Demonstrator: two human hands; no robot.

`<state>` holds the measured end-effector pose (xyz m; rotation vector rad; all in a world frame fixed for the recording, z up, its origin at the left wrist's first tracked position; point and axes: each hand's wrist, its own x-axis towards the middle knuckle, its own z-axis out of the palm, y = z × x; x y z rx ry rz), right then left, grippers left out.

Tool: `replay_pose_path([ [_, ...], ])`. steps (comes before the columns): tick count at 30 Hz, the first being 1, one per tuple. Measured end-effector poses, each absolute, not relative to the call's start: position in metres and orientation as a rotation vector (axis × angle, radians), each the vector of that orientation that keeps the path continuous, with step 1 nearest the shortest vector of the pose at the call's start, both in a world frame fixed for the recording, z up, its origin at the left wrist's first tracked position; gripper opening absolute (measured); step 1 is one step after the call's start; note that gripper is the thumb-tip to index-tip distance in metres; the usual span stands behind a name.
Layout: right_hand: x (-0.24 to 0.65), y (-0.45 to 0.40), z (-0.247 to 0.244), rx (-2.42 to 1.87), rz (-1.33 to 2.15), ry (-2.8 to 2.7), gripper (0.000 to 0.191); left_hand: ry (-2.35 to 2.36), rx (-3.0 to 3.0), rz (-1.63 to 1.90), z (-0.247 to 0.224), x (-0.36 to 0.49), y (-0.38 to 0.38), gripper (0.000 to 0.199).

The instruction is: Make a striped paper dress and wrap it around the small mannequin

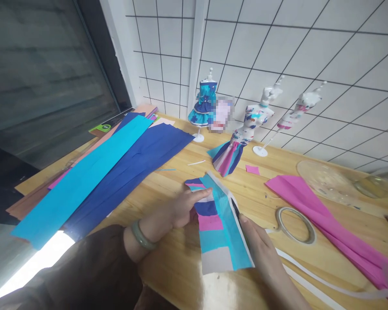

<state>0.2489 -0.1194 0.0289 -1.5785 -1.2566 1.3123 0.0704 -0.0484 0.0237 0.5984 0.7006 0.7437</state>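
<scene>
My left hand [184, 209], with a bangle on its wrist, grips a patchwork piece of crepe paper [229, 234], thumb on top and fingers underneath. Blocks of blue, pink, turquoise and pale grey run down the piece beside a long turquoise strip. A white strip lines its right edge. There my right hand [257, 239] is closed around dark scissors [235, 207], whose blades lie along that white edge; the handles are hidden in the hand. Beyond the paper stands a small white dress form [254, 120] with a striped crepe paper skirt [228, 158].
Left on the wooden table lie turquoise [84, 183] and dark blue crepe sheets [139, 168]. A dressed form [208, 101] and another form [299, 112] stand near the tiled wall. Right are a tape roll [280, 224], pink crepe paper [323, 219] and a clear round sheet [326, 178].
</scene>
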Motion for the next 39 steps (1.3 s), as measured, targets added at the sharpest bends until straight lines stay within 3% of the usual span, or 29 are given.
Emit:
replay_pose_path([
  [6, 0.249, -0.118, 0.03, -1.516, 1.304, -1.257, 0.045, 0.703, 0.564, 0.687, 0.026, 0.071, -0.052, 0.032],
  [26, 0.259, -0.121, 0.021, -1.263, 1.871, -1.109, 0.042, 0.795, 1.015, 0.908, 0.033, 0.053, -0.042, 0.046],
  [33, 0.265, -0.121, 0.026, -1.189, 2.045, -1.299, 0.032, 0.754, 0.682, 1.068, 0.038, 0.035, -0.022, 0.046],
  [39, 0.275, -0.117, 0.031, -1.317, 1.999, -1.538, 0.02, 0.714, 0.738, 0.788, 0.04, -0.005, -0.001, 0.06],
])
